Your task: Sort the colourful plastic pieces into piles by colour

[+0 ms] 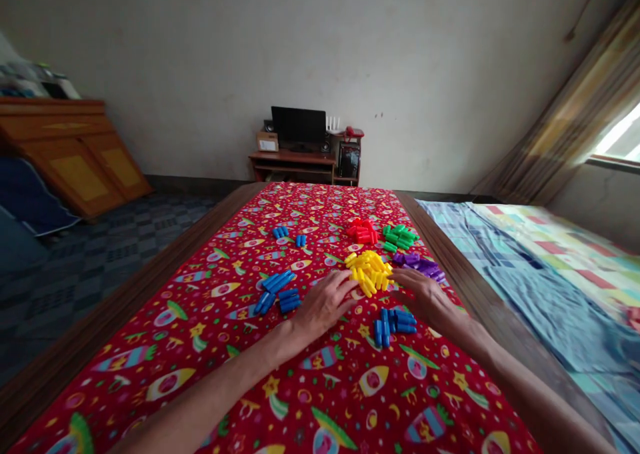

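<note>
My left hand (324, 303) lies palm down on the red patterned cloth (200, 347), fingers stretched toward the left side of a yellow pile of plastic pegs (370, 271). On the pile's right side, my right hand (423, 294) rests flat with its fingertips touching the yellow pegs. Neither hand holds anything. A small blue peg cluster (393, 324) lies between my wrists. Red pegs (363, 231), green pegs (400, 236) and purple pegs (420, 264) sit in separate piles beyond.
More blue pegs (277, 293) lie scattered left of my left hand, and a few others (287, 233) sit farther back. The wooden table edge (465, 267) runs along the right, beside a bed with a checked cover (540, 274). A desk with a monitor (299, 131) stands at the far wall.
</note>
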`<state>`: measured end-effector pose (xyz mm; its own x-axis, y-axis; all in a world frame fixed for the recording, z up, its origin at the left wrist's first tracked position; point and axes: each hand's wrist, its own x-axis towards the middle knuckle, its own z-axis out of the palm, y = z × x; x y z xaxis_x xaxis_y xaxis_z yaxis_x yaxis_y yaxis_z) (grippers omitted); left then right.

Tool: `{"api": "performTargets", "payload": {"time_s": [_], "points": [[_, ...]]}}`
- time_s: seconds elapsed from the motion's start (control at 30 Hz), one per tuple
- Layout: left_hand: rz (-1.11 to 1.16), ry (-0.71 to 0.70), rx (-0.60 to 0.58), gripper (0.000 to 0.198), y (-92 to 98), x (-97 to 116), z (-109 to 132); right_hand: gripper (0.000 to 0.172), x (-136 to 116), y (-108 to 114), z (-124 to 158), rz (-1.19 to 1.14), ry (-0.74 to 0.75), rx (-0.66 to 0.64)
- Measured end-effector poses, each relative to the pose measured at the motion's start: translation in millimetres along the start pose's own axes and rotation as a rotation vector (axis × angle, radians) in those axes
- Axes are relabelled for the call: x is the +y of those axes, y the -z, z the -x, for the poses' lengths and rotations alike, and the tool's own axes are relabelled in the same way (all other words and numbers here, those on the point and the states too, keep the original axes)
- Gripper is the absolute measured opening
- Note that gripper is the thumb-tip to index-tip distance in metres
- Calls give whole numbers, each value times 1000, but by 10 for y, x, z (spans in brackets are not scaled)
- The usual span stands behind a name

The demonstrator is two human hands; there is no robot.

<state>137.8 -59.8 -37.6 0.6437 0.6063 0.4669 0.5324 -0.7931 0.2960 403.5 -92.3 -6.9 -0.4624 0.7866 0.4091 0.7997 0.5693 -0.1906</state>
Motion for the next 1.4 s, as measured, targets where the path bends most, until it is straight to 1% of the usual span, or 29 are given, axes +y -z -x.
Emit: {"api": "performTargets", "payload": {"time_s": [0.07, 0.13, 0.2, 0.23, 0.3, 0.37, 0.57, 0.7, 0.8, 0.93, 1.03, 1.13, 1.23, 1.33, 1.4], "points": [[-43, 29, 33, 61, -116, -66, -64, 50, 33, -175, -139, 101, -11, 22], [-61, 52, 39, 80, -291, -87, -151, 65, 71, -351, -218, 157, -27, 9], [-42, 67, 26, 94, -461, -93, -240, 67, 110, -492, -241, 172, -24, -17], [-26, 70, 20, 97, -529, -100, -279, 67, 128, -545, -240, 174, -17, -26], [6, 59, 24, 97, -612, -134, -337, 65, 158, -619, -238, 169, -1, -38], [26, 24, 39, 95, -631, -187, -371, 64, 180, -672, -256, 149, 5, -41], [62, -94, 28, 90, -554, -355, -438, 61, 223, -784, -412, 115, 2, -13], [50, -123, 26, 91, -559, -440, -480, 59, 216, -767, -469, 131, -24, -45], [51, -130, 45, 92, -558, -456, -477, 59, 216, -748, -464, 130, -18, -58], [58, -147, 78, 93, -531, -422, -440, 57, 242, -696, -409, 97, 58, 35], [41, -140, 91, 94, -498, -399, -415, 58, 264, -570, -330, 60, 117, 131], [-2, -82, 78, 91, -417, -391, -392, 59, 289, -426, -225, 51, 74, 174], [-86, 4, 49, 77, -267, -405, -322, 54, 328, -389, -154, 40, -18, 120], [-196, 51, 41, 63, -87, -468, -162, 43, 366, -490, -181, -29, -63, 15], [-245, 69, 44, 58, 22, -545, -11, 41, 375, -587, -232, -58, -67, -20]]}}
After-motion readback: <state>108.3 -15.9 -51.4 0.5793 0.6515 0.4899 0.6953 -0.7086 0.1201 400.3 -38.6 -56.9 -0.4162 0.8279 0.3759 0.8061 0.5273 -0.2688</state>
